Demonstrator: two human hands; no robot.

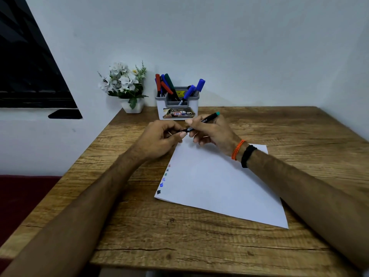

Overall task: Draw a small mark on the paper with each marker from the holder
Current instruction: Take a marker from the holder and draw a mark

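Note:
Both hands meet over the far end of the white paper [219, 186]. My right hand [211, 132] grips the black barrel of a marker [207, 119] whose teal end points up and right. My left hand [159, 138] pinches the marker's near end; whether that is its cap is hidden by the fingers. Several small coloured marks [164, 178] run down the paper's left edge. The white and grey holder [177, 108] stands behind the hands with red, green and blue markers [169, 84] sticking out.
A white pot of white flowers [127, 86] stands left of the holder at the wall. The wooden table [179, 236] ends close on the left, with a dark red surface [26, 196] below it. Walls close in behind and on the right.

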